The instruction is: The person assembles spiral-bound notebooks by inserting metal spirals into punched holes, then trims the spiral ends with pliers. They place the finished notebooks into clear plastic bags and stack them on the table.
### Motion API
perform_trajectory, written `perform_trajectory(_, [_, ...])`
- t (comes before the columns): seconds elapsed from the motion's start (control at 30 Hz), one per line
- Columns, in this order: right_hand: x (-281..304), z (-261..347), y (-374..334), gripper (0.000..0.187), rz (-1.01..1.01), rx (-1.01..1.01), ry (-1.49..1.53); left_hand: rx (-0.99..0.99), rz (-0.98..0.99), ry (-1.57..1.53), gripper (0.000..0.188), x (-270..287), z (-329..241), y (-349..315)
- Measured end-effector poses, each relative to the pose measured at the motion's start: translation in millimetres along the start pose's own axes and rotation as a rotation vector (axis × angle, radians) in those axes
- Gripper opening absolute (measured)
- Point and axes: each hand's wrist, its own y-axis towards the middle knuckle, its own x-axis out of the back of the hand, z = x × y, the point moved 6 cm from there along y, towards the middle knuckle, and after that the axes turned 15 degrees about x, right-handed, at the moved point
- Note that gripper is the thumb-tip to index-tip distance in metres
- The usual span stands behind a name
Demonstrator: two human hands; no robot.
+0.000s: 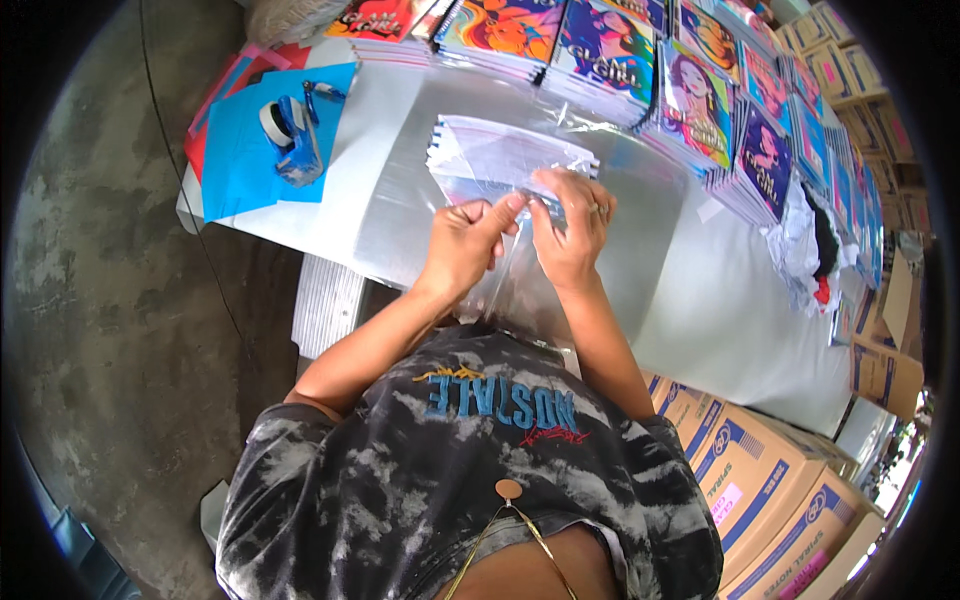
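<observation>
A small stack of spiral notebooks [500, 145], white side up, lies on the table in front of me inside clear plastic film [515, 265]. At its near edge my left hand [470, 240] is closed, thumb and fingers pinching the film. Close beside it, my right hand [575, 225] also pinches the film, its fingers bent over the near right part of the stack. The thumbs almost meet. Loose film hangs down toward my shirt between the two forearms. What exactly lies between the fingertips is partly hidden.
A blue tape dispenser [297, 150] rests on blue sheets [235, 180] at the left. Stacks of colourful notebooks [605, 60] line the table's far side. Crumpled plastic and cloth [797, 250] lie at the right. Cardboard boxes [745, 470] stand at the lower right.
</observation>
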Motion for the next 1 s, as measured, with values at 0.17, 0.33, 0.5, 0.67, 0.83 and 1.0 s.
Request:
perform_trajectory(0.17, [8.6,9.3,22.1,0.051,0.479,-0.065,-0.044,-0.052,-0.136,0.023,0.040,12.1,24.1,25.5])
perform_trajectory(0.33, [6.1,-1.4,56.3,0.029,0.558,0.009,-0.046,0.151,-0.260,0.181,0.041,77.8,87.1,71.2])
perform_trajectory(0.5, [-36.9,-72.1,55.5,0.035,0.880,-0.405,0.641,-0.038,-0.196,0.241,0.043,88.3,54.3,71.9])
perform_trajectory(0.67, [-37.0,-15.4,74.4,0.069,0.816,-0.149,0.246,-0.081,-0.131,0.261,0.029,92.1,59.5,87.5])
perform_trajectory(0.83, [4.3,-4.3,47.9,0.073,0.640,-0.285,0.162,-0.302,-0.108,0.567,0.017,94.3,56.5,114.8])
perform_trajectory(1.0, [176.5,-61.3,4.4,0.074,0.058,-0.739,0.462,-0.404,-0.183,0.740,0.021,106.3,38.2,97.0])
